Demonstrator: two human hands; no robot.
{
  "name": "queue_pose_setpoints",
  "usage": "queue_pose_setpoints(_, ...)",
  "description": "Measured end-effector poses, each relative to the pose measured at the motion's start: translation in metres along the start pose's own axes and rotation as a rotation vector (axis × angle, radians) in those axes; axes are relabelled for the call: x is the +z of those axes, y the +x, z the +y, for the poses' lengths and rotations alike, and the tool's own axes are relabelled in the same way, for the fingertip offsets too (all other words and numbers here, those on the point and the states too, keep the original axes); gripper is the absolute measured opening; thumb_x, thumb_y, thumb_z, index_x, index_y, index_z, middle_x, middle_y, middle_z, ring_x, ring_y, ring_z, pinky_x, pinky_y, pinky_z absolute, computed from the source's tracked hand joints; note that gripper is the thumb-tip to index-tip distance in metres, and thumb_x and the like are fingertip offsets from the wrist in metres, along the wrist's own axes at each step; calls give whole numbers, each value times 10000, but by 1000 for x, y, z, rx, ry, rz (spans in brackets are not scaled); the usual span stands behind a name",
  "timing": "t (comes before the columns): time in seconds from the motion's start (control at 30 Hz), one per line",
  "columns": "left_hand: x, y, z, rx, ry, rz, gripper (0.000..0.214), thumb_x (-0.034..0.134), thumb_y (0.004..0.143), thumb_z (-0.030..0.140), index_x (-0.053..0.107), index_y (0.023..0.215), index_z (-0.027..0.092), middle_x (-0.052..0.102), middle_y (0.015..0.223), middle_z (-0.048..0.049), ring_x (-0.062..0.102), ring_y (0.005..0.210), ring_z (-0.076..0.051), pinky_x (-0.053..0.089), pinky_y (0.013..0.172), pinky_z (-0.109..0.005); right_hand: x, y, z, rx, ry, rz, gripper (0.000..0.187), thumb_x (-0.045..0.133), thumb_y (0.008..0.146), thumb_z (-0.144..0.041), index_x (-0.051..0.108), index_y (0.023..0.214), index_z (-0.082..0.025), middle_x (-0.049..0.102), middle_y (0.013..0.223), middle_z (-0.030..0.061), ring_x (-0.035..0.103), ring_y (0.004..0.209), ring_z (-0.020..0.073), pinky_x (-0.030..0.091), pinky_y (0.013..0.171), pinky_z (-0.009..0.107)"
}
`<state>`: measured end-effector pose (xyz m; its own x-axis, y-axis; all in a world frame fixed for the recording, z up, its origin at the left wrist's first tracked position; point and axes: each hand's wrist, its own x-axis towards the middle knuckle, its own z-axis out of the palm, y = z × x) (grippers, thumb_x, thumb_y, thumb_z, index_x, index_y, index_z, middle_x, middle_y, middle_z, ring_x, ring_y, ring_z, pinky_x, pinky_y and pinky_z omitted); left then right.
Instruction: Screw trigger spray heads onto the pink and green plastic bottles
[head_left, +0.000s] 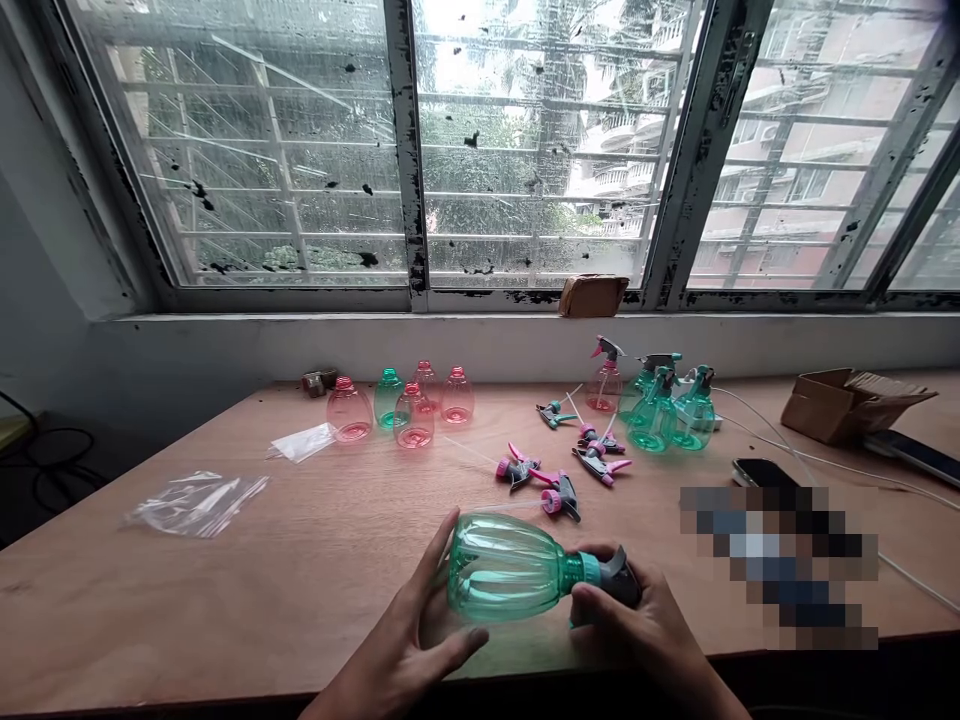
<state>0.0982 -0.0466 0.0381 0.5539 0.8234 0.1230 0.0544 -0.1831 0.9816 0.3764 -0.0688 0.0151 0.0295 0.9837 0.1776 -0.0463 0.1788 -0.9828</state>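
Observation:
A green spray bottle (510,568) lies sideways in the air above the table's front part, its base to the left. My right hand (637,610) grips its grey and teal trigger head (619,578), thumb in front. Around the base, my left hand (409,620) is open, thumb and forefinger spread apart; its other fingers are partly hidden behind the bottle. Beyond lie loose pink-and-grey spray heads (564,496), and a teal-and-grey one (556,414). Several pink bottles without heads (349,410) and a green one (389,400) stand farther left.
Fitted spray bottles (652,415) stand at the back right, by white cables. A cardboard box (829,405), a phone (765,474) and a blurred-out patch (780,570) are at the right. Clear plastic bags (199,502) lie at left. Windows rise behind the wooden table (247,610).

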Motion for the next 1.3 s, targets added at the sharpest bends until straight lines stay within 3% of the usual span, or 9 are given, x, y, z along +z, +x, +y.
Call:
queue_pose_setpoints(0.1, -1, 1, -1, -40, -47, 38, 933, 727, 879, 407, 97, 1567, 393, 211, 1678, -27, 176, 1540, -292, 172, 1261, -471, 0, 0, 0, 2, 2, -7, 323, 833, 764, -378, 708, 985, -179, 733, 633, -9, 678, 582, 180, 518, 579, 262)
queue_pose_setpoints(0.23, -1, 4, -7, 1, 24, 50, 864, 796, 816, 268, 286, 1503, 384, 274, 1646, -38, 274, 1505, -320, 278, 1228, -461, 0, -1, 0, -3, -10, -5, 325, 826, 772, -378, 706, 997, -177, 727, 642, -11, 669, 589, 176, 511, 584, 260)
queue_pose_setpoints(0.37, -1, 5, -6, 21, 78, 66, 1011, 817, 764, 148, 201, 1512, 435, 286, 1645, -16, 259, 1512, -302, 246, 1237, -467, -1, -1, 0, 5, -3, -13, 334, 831, 765, -382, 704, 991, -171, 729, 639, -7, 667, 588, 180, 511, 577, 262)
queue_pose_setpoints(0.47, -1, 3, -1, -38, 45, 51, 1051, 835, 765, 237, 151, 1551, 374, 274, 1653, -50, 201, 1529, -314, 196, 1252, -478, 0, -1, 1, 17, 19, -15, 355, 829, 766, -391, 695, 1007, -167, 727, 621, -7, 662, 572, 178, 506, 562, 260)
queue_pose_setpoints(0.63, -1, 0, -1, -37, 45, -3, 824, 692, 910, 358, 180, 1555, 385, 243, 1667, -29, 271, 1508, -312, 266, 1233, -473, 0, -1, 1, 12, 12, -29, 345, 824, 771, -383, 695, 1004, -164, 715, 626, -9, 654, 573, 176, 496, 563, 265)
queue_pose_setpoints(0.8, -1, 1, -7, 33, 156, 56, 915, 743, 875, 319, 134, 1552, 408, 214, 1673, -28, 214, 1524, -312, 161, 1261, -490, -1, -1, 1, -29, -32, -6, 326, 821, 763, -378, 709, 983, -166, 703, 654, -10, 657, 591, 183, 499, 569, 269)
queue_pose_setpoints(0.97, -2, -1, -1, -64, 28, 44, 837, 696, 896, 437, 188, 1555, 356, 202, 1676, -50, 232, 1516, -340, 291, 1224, -484, 1, 0, -2, -54, -62, 19, 307, 830, 747, -368, 729, 960, -171, 726, 708, 11, 679, 611, 205, 531, 585, 290)
queue_pose_setpoints(1.07, -1, 0, 0, -20, 26, 34, 782, 731, 885, 377, 269, 1516, 397, 220, 1672, -14, 220, 1522, -329, 329, 1210, -453, 2, 0, -2, -66, -63, 38, 307, 842, 731, -372, 738, 942, -176, 726, 721, 14, 677, 609, 209, 532, 580, 297)
queue_pose_setpoints(1.3, 0, 4, -3, -4, -18, 26, 967, 814, 805, 391, 186, 1539, 381, 310, 1636, -88, 300, 1491, -365, 275, 1221, -534, 1, -1, 1, 2, -6, -1, 348, 822, 767, -410, 701, 980, -164, 707, 624, -4, 656, 564, 181, 502, 543, 268)
